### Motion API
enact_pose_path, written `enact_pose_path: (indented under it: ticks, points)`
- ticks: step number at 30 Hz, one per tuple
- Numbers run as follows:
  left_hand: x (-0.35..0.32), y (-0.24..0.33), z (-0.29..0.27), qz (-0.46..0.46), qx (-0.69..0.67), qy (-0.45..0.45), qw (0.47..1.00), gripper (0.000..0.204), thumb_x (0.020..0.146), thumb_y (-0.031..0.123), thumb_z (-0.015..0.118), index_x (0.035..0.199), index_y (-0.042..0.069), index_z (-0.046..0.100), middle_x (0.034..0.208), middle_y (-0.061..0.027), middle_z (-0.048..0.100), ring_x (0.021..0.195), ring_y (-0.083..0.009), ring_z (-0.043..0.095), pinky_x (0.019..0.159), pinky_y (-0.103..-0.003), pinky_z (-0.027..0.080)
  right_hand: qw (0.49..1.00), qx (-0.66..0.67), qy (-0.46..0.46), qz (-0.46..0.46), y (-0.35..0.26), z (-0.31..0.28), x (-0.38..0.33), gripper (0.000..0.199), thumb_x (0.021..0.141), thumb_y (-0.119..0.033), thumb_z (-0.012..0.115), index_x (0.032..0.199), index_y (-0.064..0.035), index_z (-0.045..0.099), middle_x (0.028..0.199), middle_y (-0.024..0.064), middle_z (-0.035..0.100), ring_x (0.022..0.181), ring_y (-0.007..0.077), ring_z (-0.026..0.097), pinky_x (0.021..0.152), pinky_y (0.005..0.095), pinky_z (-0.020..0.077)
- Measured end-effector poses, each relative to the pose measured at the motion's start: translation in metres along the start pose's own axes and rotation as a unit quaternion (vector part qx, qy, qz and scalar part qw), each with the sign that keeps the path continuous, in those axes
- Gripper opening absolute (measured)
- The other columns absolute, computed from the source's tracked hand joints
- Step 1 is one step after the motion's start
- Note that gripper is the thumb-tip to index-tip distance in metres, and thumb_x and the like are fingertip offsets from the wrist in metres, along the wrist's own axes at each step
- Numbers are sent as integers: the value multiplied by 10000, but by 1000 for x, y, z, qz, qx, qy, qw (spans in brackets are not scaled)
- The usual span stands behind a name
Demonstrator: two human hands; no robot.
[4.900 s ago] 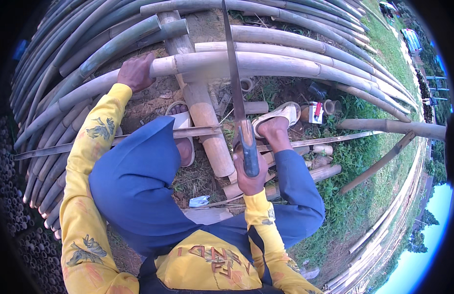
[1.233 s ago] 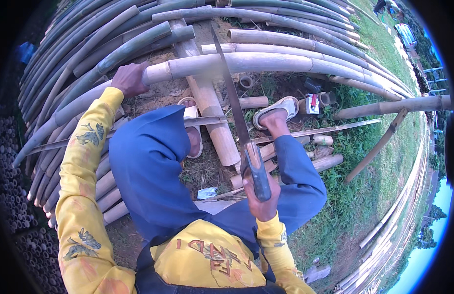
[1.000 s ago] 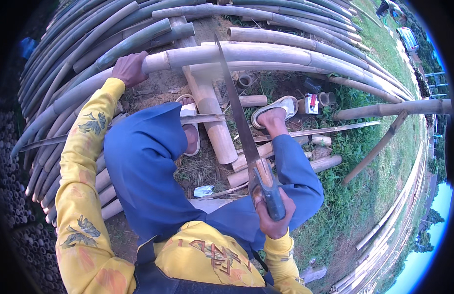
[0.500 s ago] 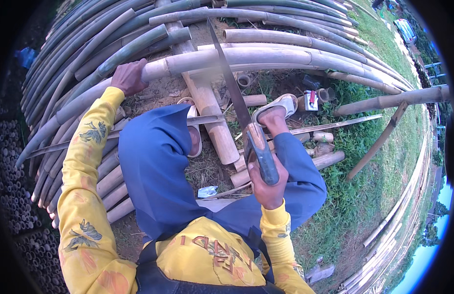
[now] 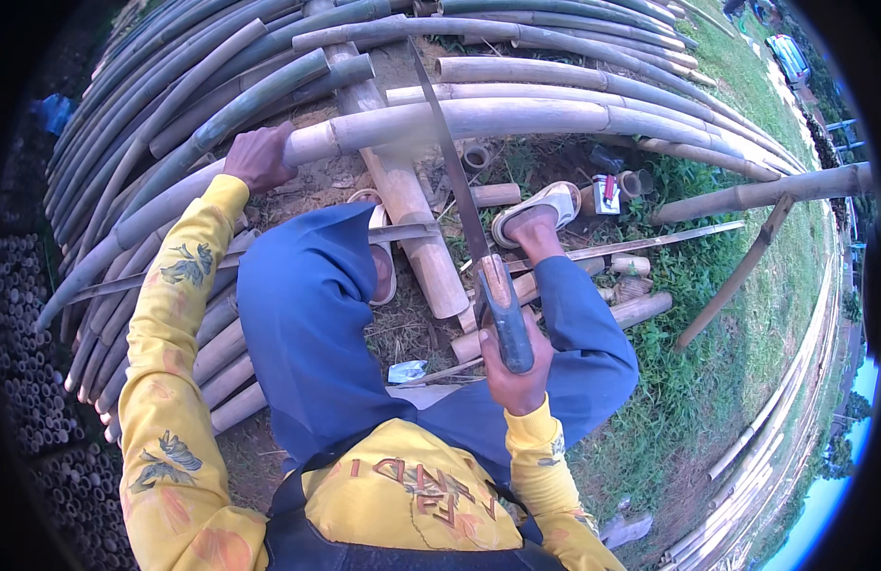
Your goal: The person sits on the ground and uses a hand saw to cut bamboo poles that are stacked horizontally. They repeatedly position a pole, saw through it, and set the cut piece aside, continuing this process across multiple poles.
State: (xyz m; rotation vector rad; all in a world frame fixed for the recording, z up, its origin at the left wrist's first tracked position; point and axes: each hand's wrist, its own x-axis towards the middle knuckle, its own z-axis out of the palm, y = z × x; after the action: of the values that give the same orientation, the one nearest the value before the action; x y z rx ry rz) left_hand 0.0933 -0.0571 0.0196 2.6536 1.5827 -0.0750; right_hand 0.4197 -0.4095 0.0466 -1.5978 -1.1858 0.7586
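Note:
A long pale bamboo pole (image 5: 526, 116) runs across in front of me, and my left hand (image 5: 260, 159) is wrapped round its left part. My right hand (image 5: 518, 369) grips the dark, wood-cored handle of a handsaw (image 5: 462, 186). The narrow blade points away from me and crosses the pole at a steep angle, to the right of my left hand. Where they meet, a dusty blur hides how deep the teeth sit. Beneath the pole lies a thick bamboo support (image 5: 417, 214).
Stacked bamboo poles (image 5: 212, 57) fill the far left. Short offcuts (image 5: 640, 309) lie by my right foot, near a small red-and-white box (image 5: 607, 190). A raised bamboo rail (image 5: 759, 197) on a slanted prop stands at right. Cut bamboo rings (image 5: 41, 381) are piled at left.
My right hand has drawn the saw slightly back toward me and a little left. My left hand keeps its hold on the pole.

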Motion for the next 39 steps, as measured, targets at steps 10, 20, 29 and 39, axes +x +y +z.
enact_pose_path:
  ticks: [10,20,29,39]
  points:
    - [10,0,-17,-6,-92,-98,991,499,629,264,798,1079,59,733,962,-221,749,910,-413,720,875,-481,568,999,32,3,-16,19,33,64,135,885,-26,728,959,-6,617,721,66,618,632,114,552,612,302,468]
    - [24,-14,-8,11,-140,-140,980,498,581,246,801,1004,-3,721,898,-215,739,850,-383,721,837,-457,558,998,5,18,-56,38,37,68,136,871,-3,734,943,-15,618,699,75,608,572,126,526,564,314,453]
    - [28,-29,-7,26,-202,-212,956,474,584,179,798,993,-36,694,887,-179,716,829,-319,689,822,-410,536,996,-57,39,-59,32,12,-17,232,874,4,722,1098,40,673,866,121,739,721,155,704,703,291,546]
    - [32,-43,-13,18,-246,-222,943,443,571,154,788,960,-34,690,846,-128,705,791,-243,664,797,-381,531,999,-31,17,-31,31,43,37,181,882,-38,762,1017,-8,647,795,71,667,666,122,595,661,295,504]
